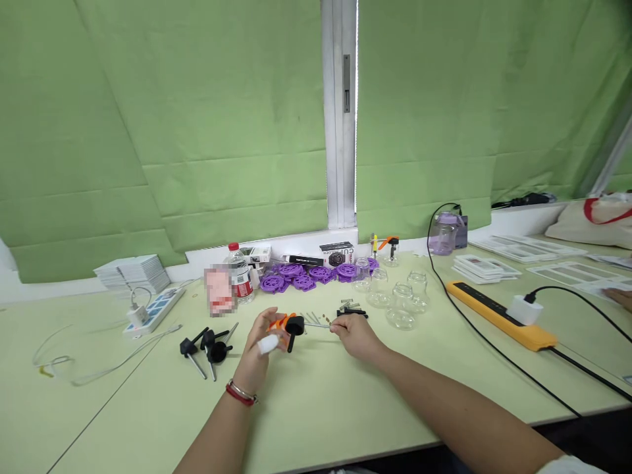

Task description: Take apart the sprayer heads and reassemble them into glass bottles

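Note:
My left hand (261,339), with a white wrap on one finger, is closed around a black plastic part (295,324) and bright orange pieces (279,322). From the black part a thin metal rod (316,325) points right. My right hand (358,334) pinches the rod's far end. Just behind it lie small metal springs (350,305) and black sticks (353,313). To the left of my left hand rest several similar black parts with metal rods (211,345). How the orange pieces join the black part is hidden by my fingers.
Clear glass jars (401,306) stand right of centre. Purple plastic discs (296,273) are piled at the back by a bottle (241,273). Left is a white power strip (157,311); right, an orange one (498,316) with trailing cables. Another person's hand (619,297) shows at far right.

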A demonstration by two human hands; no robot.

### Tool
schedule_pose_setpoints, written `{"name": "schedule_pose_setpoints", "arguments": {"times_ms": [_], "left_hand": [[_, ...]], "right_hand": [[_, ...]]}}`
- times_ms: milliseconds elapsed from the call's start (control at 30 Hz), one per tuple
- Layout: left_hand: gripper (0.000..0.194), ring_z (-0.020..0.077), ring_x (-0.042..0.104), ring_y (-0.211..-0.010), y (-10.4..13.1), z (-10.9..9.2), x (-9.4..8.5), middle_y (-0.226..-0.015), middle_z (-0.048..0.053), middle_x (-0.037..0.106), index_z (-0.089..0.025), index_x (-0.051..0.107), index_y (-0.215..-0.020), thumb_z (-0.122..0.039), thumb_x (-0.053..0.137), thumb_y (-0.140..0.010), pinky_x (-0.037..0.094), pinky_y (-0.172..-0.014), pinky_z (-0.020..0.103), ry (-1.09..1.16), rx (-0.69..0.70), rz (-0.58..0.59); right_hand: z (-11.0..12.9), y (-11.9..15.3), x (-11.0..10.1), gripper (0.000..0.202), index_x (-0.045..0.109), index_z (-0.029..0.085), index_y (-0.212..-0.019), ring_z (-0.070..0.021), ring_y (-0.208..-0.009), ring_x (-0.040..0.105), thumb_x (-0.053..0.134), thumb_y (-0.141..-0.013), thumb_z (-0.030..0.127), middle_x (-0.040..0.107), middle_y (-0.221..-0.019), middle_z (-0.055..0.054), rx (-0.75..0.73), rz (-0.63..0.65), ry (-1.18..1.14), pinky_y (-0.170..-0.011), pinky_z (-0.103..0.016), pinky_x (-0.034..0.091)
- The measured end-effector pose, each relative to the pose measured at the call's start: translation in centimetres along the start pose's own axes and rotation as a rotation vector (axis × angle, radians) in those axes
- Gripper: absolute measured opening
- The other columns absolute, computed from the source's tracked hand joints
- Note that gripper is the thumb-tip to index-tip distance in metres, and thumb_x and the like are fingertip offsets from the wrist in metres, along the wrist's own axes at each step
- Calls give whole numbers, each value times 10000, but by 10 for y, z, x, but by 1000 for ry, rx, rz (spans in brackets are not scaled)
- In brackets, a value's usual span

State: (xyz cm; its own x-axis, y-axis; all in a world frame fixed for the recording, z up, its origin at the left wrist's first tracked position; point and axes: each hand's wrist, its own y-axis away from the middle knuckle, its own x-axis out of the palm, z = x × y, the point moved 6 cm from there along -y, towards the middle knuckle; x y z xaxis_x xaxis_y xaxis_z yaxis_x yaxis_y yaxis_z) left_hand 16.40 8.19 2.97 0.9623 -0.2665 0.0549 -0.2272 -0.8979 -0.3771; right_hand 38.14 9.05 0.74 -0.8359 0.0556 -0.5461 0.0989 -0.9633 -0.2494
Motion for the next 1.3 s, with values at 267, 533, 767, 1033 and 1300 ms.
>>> {"name": "schedule_pose_setpoints", "arguments": {"times_ms": [267, 533, 767, 1033, 1300], "left_hand": [[363, 48, 297, -410, -5, 43, 1, -648, -21, 525, -173, 590, -877, -505, 590, -730, 203, -403, 197, -195, -449, 7], [349, 114, 375, -579, -9, 58, -2, -617, -30, 451, -180, 516, -677, -510, 501, -791, 281, -559, 239, -335, -329, 44], [349, 115, 369, -591, -9, 60, -2, -621, -34, 423, -180, 496, -675, -509, 503, -792, 277, -569, 240, -329, -319, 53], [341, 103, 359, -530, -6, 51, 0, -600, -35, 416, -189, 509, -700, -515, 472, -793, 294, -507, 227, -365, -370, 53], [299, 92, 417, -502, -4, 51, 4, -686, -17, 457, -200, 545, -881, -475, 527, -766, 364, -471, 233, -275, -419, 132]], "right_hand": [[-2, -35, 24, 266, 636, 147, -625, -113, -541, 439, 509, -789, 313, 543, -564, 2, -69, 195, 102, -543, -218, 315], [-26, -84, 13, 123, 692, 173, -643, -172, -719, 579, 621, -728, 227, 664, -698, -64, 161, 46, 400, -629, -245, 358], [-33, -91, 28, 73, 691, 132, -690, -265, -830, 630, 672, -627, 100, 686, -835, -162, 293, 18, 470, -680, -305, 413], [-22, -79, 9, 99, 640, 157, -634, -188, -729, 631, 605, -726, 162, 686, -723, -93, 241, -30, 199, -634, -254, 419], [-43, -15, 0, 71, 590, 134, -688, -91, -505, 548, 587, -719, 198, 640, -628, -36, 372, 42, -380, -485, -206, 428]]}}
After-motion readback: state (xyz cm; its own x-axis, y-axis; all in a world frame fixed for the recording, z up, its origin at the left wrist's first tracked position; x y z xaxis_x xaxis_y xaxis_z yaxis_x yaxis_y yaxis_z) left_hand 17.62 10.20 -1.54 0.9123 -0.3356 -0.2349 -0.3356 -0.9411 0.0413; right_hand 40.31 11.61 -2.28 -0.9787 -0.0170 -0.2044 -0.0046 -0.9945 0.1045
